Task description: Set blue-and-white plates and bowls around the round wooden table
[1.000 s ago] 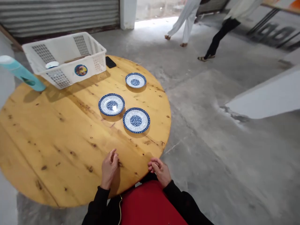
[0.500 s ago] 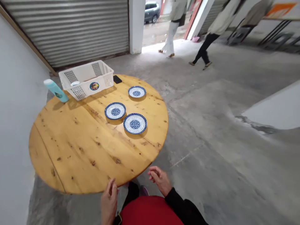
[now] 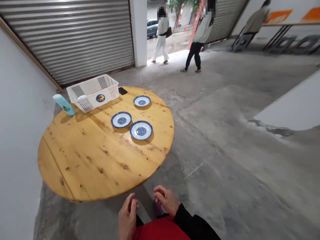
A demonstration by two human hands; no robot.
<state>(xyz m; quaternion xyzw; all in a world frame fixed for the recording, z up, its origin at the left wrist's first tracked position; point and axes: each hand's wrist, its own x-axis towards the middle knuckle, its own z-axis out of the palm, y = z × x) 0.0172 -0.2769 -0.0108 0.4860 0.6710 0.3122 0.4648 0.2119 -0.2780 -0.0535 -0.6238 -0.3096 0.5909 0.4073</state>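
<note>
My left hand [image 3: 128, 216] and my right hand [image 3: 165, 200] hang low in front of me, off the near edge of a round wooden table [image 3: 87, 160]. Both have loosely curled fingers and hold nothing. Three blue-and-white plates lie on the far right part of the table: a near plate [image 3: 141, 130], a middle plate [image 3: 121, 119] and a far plate [image 3: 142, 100]. None is touched by either hand.
A white plastic basket [image 3: 93, 92] stands at the table's far edge, with a teal bottle [image 3: 64, 104] to its left and a dark phone [image 3: 122, 90] to its right. A white wall runs along the left. Two people walk past the far doorway on the concrete floor.
My view has pulled back from the table. Both hands have left the tabletop edge and now hang clear of it. The two people have walked further away.
</note>
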